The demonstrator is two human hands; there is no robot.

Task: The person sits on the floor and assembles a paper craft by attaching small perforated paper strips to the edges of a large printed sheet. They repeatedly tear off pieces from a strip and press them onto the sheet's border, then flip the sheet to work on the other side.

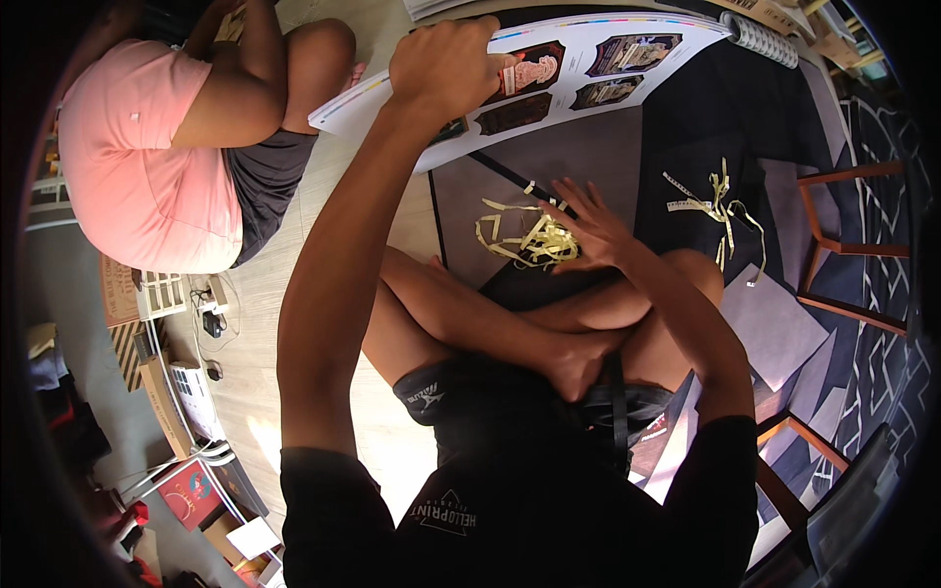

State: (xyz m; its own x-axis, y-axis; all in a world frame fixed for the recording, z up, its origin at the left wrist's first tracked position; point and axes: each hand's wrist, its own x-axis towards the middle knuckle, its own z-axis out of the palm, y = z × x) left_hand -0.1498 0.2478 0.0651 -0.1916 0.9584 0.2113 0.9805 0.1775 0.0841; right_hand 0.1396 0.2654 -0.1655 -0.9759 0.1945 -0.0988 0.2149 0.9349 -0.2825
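A large white printed sheet (627,103) with dark framed pictures stands raised at the far side. My left hand (446,73) is closed on it at its upper left part, the arm stretched out. Below the sheet, my right hand (593,230) is open with its fingers spread. It is right beside a tangled heap of thin yellow strips (544,242), partly over it; whether it touches them I cannot tell. A narrow dark strip (505,176) runs from the sheet toward this hand. More yellow strips (723,206) lie farther right.
My crossed legs (470,309) are in front of me on the floor. At the left a person in a pink shirt (157,157) sits close by. Wooden frames (818,245) and grey-purple flat pieces (774,323) are at the right. A charger with cables (211,323) lies at the left.
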